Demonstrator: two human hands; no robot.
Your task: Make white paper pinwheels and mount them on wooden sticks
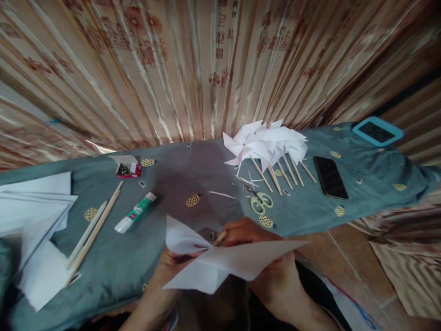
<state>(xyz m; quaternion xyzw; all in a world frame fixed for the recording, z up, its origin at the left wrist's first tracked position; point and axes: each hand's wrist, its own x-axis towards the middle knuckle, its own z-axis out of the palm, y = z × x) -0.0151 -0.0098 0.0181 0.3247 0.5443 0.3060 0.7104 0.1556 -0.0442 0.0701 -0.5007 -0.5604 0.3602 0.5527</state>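
A white paper pinwheel [213,262] is up close to me, above the front edge of the cloth-covered surface. My left hand [175,266] is closed on its left side, fingertips partly hidden behind the folded blades. From the right, my right hand [248,232] curls its fingers around a wooden stick [220,237], whose short end shows by the pinwheel's centre. The blades cover the rest of the stick and part of the right hand. Beyond my hands lie green-handled scissors [260,201] and thin paper scraps [223,195].
Several finished pinwheels [248,145] lie at the back, near a black phone [330,177] and a blue-framed device [378,131]. Leftward are a glue stick [135,213], a small red box of metal pins [127,169], wooden sticks [94,234] and white paper sheets [44,271]. A curtain [193,69] hangs behind.
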